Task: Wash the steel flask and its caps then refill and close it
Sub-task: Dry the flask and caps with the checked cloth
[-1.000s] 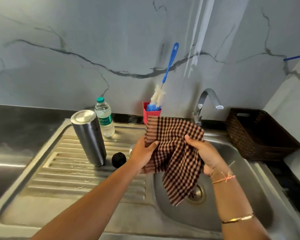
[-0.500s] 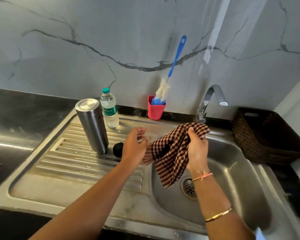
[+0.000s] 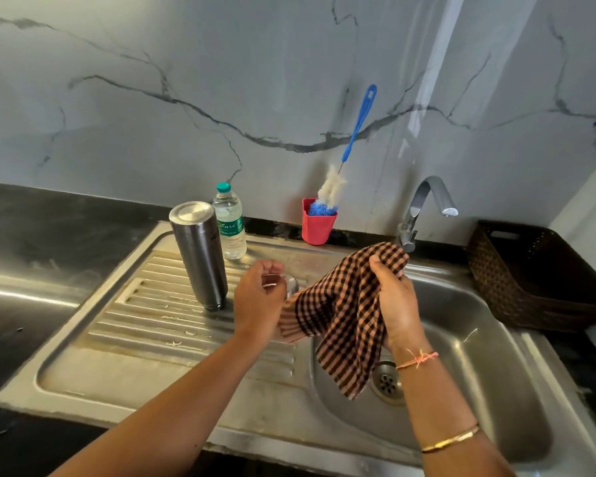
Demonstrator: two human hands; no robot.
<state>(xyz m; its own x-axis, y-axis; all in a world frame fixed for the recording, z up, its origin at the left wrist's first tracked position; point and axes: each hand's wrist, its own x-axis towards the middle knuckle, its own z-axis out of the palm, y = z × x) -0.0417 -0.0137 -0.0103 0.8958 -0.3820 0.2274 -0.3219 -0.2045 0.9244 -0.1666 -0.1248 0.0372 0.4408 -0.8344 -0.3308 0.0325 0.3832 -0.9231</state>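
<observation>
Status: looked like the drying stage, so the wash was probably done.

- steel flask (image 3: 198, 253) stood on the drainboard (image 3: 145, 325), left of the sink basin (image 3: 468, 342). Flat end faced up, so likely mouth-down to drain. No cap on it.
- left hand (image 3: 259, 299) hovered over the drainboard just right of the flask, fingers curled round a small steel cap (image 3: 291, 286). Only its edge showed past the fingers.
- right hand (image 3: 394, 304) was clamped on a checked cloth (image 3: 338, 315), bunched at the top, with the tail hanging over the basin. The cloth's left edge sat at or just beside the left hand. Hands were close but not joined.
- tap (image 3: 427, 208) had no water running.
- plastic water bottle (image 3: 229, 225) stood just behind the flask, sealed and full. Probable refill source.
- bottle brush (image 3: 356, 132) was parked in the red cup (image 3: 317, 223) at the far wall.
- wicker basket (image 3: 530, 280) sat on the surface at right.

Left, by judgement: finish wiping the cap, turn the flask over, fill it, fit the caps. No other cap was visible in this view.
</observation>
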